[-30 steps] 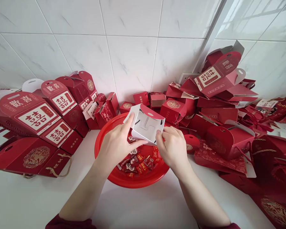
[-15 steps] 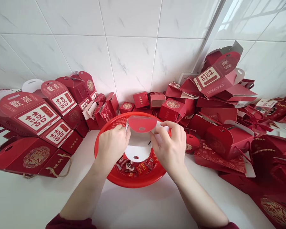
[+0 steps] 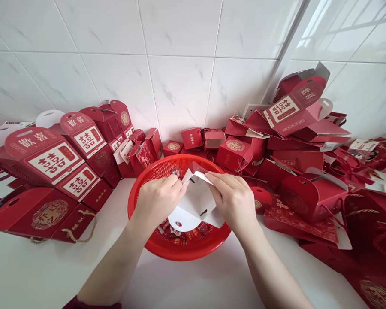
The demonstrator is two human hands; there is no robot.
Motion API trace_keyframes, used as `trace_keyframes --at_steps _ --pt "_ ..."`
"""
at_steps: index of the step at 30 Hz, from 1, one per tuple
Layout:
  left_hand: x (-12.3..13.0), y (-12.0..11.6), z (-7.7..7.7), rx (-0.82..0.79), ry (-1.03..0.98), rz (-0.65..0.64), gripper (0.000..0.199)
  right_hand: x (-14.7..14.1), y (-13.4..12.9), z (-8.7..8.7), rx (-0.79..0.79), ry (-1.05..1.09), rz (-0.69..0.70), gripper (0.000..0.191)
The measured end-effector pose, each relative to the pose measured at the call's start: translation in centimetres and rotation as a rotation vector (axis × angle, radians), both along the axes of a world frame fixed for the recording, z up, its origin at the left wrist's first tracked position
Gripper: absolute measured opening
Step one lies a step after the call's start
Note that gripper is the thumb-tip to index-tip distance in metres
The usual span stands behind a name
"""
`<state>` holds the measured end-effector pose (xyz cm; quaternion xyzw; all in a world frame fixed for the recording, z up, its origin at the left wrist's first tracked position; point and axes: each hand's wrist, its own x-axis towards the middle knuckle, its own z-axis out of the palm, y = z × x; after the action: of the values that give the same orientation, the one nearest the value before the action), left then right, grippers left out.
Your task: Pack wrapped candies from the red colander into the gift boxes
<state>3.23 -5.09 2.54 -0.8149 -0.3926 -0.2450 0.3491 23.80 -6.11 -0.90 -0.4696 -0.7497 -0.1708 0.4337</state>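
Observation:
Between my two hands is a paper gift box (image 3: 193,201), red outside and white inside, with its flaps open and its white interior facing me. My left hand (image 3: 159,195) pinches the box's left edge, fingers closed. On the opposite edge, my right hand (image 3: 233,197) grips the card with its fingers pressed together. A rounded flap with a small hole hangs toward me. Beneath the box sits a red plastic basket (image 3: 180,256) holding wrapped candies (image 3: 176,234), partly covered by the box and hands.
Red gift boxes (image 3: 53,165) stand stacked on the left of the white table (image 3: 193,283). A loose pile of red boxes (image 3: 296,146) fills the right side. Smaller red boxes (image 3: 234,150) line the white tiled wall (image 3: 180,90) behind the basket.
The box has tipped, so more of its white inside shows and the red flap that faced me has folded away. Both hands have turned over its edges. The view has shifted slightly.

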Motion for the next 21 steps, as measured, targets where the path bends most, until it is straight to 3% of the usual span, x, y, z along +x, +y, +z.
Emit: trace_keyframes --at_steps 3,8,12,14,16,18,21 --pt "0.0 -0.1 0.3 -0.15 -0.114 -0.013 0.023 0.3 0.4 -0.4 -0.053 -0.014 0.019 0.018" --pt "-0.4 0.3 0.6 -0.415 -0.174 -0.087 0.03 -0.6 2.2 -0.3 -0.242 -0.128 0.156 0.021" --pt "-2.5 2.0 0.2 -0.451 -0.271 0.08 0.026 -0.8 2.6 1.1 -0.273 -0.001 0.209 0.037" --pt "-4.2 3.1 0.0 -0.421 -0.387 0.169 0.026 -0.3 1.6 2.0 -0.308 0.116 0.247 0.03" --pt "-5.8 4.0 -0.1 -0.383 -0.489 0.243 0.027 0.3 -0.1 2.5 -0.511 0.141 0.384 0.023" --pt "-6.8 4.6 -0.2 -0.362 -0.561 0.307 0.029 0.7 -1.9 2.4 -0.84 -0.022 0.535 0.025" --pt "-6.8 5.0 -0.4 -0.347 -0.631 0.335 0.034 0.7 -4.0 1.4 -1.111 -0.342 0.551 0.017"
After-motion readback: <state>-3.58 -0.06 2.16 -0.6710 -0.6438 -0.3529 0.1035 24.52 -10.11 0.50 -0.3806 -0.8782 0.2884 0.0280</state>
